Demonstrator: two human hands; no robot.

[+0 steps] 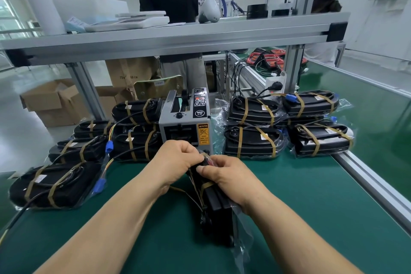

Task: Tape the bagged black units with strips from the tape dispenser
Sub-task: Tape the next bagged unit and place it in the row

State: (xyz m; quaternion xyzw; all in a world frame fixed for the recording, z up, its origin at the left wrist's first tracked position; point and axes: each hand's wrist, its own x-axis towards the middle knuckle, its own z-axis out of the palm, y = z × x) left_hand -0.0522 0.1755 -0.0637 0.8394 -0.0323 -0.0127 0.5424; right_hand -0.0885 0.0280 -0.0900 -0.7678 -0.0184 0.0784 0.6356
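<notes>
Green tabletop (300,196) under the hands (178,158); aluminium shelf (178,38) beyond them; cardboard boxes (51,102) on glossy pale floor (17,118) far left.

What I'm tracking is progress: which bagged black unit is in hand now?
The unit standing on edge before the tape dispenser, gripped by the left hand and right hand; the other units lie flat, untouched.
</notes>
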